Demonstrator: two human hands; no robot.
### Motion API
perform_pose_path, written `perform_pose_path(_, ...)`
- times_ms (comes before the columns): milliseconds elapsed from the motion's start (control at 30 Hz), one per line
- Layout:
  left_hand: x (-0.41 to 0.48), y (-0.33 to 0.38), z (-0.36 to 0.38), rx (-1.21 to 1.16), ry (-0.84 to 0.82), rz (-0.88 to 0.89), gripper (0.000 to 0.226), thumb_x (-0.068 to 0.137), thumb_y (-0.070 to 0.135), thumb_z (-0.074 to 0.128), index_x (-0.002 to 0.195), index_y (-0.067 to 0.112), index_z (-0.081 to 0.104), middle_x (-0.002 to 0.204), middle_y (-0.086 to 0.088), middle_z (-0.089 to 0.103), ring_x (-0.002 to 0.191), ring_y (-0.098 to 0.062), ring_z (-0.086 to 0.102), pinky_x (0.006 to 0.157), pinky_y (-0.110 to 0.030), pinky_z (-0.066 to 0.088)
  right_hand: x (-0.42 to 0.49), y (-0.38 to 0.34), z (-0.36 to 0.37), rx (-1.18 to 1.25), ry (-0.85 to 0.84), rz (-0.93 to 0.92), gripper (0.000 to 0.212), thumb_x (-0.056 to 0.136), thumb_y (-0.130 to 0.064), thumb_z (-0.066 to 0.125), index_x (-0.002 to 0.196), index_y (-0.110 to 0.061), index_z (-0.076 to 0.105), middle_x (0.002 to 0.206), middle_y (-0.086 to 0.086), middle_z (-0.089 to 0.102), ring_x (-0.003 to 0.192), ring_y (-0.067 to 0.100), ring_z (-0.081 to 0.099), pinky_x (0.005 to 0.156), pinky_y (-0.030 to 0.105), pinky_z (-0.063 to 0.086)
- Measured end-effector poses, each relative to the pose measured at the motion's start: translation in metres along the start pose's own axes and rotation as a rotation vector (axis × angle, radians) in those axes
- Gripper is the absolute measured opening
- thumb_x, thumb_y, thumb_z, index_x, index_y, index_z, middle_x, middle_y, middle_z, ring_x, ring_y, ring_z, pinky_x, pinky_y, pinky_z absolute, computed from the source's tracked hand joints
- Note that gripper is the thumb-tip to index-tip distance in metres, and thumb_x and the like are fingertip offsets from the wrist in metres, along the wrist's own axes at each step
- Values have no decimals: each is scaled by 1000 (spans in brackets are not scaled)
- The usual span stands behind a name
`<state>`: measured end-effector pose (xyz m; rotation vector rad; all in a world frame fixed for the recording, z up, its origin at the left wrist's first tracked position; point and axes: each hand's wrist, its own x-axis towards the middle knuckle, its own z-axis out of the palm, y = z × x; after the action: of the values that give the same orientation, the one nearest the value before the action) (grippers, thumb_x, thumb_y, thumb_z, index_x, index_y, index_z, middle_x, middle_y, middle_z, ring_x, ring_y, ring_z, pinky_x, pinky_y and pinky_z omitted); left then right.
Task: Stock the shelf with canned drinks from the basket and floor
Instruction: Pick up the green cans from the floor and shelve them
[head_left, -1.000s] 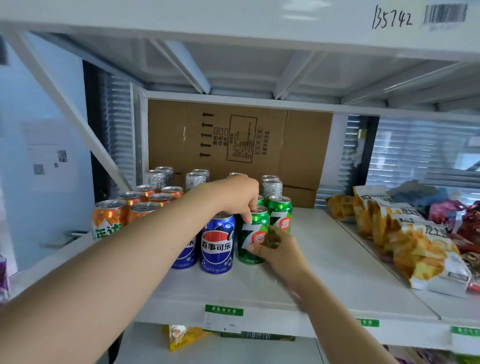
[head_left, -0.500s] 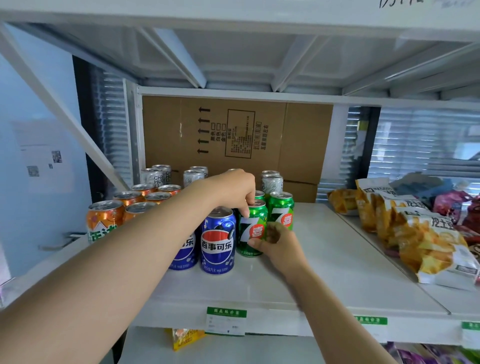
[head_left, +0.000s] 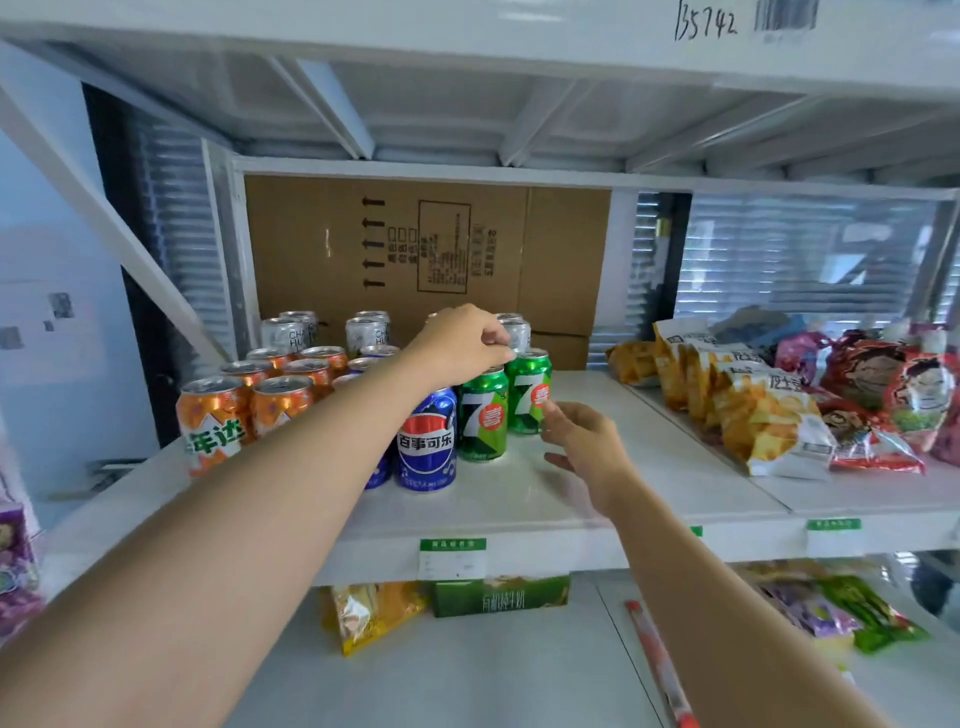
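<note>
Pinching rear green can (head_left: 529, 395) rim, left hand (head_left: 460, 343); right hand (head_left: 584, 447) grip released, just beside can.

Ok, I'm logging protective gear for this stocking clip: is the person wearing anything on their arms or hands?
No. The left forearm and right forearm are bare right to the frame edge, with no sleeve in view. The left hand and right hand have no gloves, and no watch, ring or bracelet shows.
</note>
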<state>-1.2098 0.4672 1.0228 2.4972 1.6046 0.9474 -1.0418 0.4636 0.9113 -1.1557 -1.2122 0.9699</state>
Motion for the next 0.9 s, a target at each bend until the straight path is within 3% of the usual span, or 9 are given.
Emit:
perform_pose_path(100, -13, 17, 12, -269, 82, 24, 26, 93, 29, 62, 113, 14, 70, 110, 0, 68, 102, -13, 61, 90, -30, 48, -21, -10, -19, 33, 104, -14, 27, 98, -35, 55, 113, -13, 60, 104, 5, 66, 100, 20, 63, 88, 38, 55)
perform_pose_path(200, -26, 36, 39, -534, 95, 1, 21, 92, 23, 63, 108, 11, 70, 96, -2, 68, 89, -14, 62, 89, -39, 54, -45, -14, -41, 55, 220, -44, 31, 99, -36, 52, 114, -11, 63, 102, 6, 67, 96, 19, 64, 86, 37, 55)
perform_pose_path(333, -54, 64, 83, -702, 74, -7, 8, 93, 21, 62, 98, 17, 67, 82, 6, 65, 83, -16, 62, 83, -41, 57, -85, -5, -74, 53, 322, -83, 27, 99, -35, 52, 109, -12, 63, 93, 2, 66, 87, 17, 64, 81, 34, 54)
perform_pose_path(467, -92, 95, 127, -865, 39, -93, 15, 96, 20, 58, 105, 10, 66, 90, -4, 67, 84, -17, 63, 85, -40, 56, -129, 14, -112, 26, 372, -86, 27, 100, -32, 52, 111, -10, 63, 91, 1, 66, 84, 15, 63, 75, 29, 52)
perform_pose_path(600, -138, 128, 179, -961, -54, -157, 11, 95, 23, 59, 95, 17, 68, 98, -7, 71, 85, -19, 67, 84, -37, 57, -174, 62, -159, -20, 428, -40, 23, 96, -36, 56, 96, -17, 68, 90, 2, 71, 87, 22, 67, 82, 36, 53)
perform_pose_path(700, -174, 143, 227, -975, -165, -209, 9, 87, 31, 62, 87, 27, 70, 95, -7, 73, 85, -22, 67, 83, -39, 55, -208, 112, -191, -58, 450, 56, 27, 96, -37, 56, 95, -13, 68, 87, 3, 69, 83, 18, 64, 80, 38, 52)
perform_pose_path(900, -250, 135, 327, -969, -325, -426, 13, 97, 12, 55, 100, 6, 66, 98, -10, 67, 80, -15, 61, 72, -22, 53, -266, 215, -228, -67, 474, 277, 20, 96, -34, 57, 91, -17, 66, 77, -5, 66, 73, 12, 61, 68, 29, 47)
